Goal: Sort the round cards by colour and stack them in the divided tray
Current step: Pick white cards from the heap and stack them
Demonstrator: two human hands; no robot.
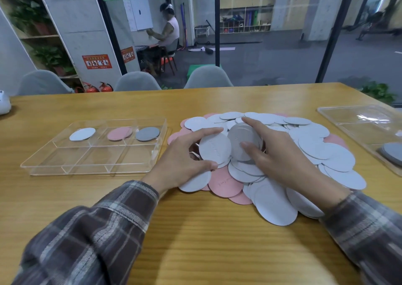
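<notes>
On the wooden table [195, 230], the clear divided plastic tray [93, 171] lies left, with one white round card [82, 134], one pink round card [119, 133] and one grey round card [147, 133] in its far compartments. My left grip [180, 156] clamps a pale round card [215, 147] over the heap of pale and pink cards [335, 154]. My right grip [280, 156] is clamped on a small pale stack [241, 137]. A second clear tray [352, 119] lies far right.
</notes>
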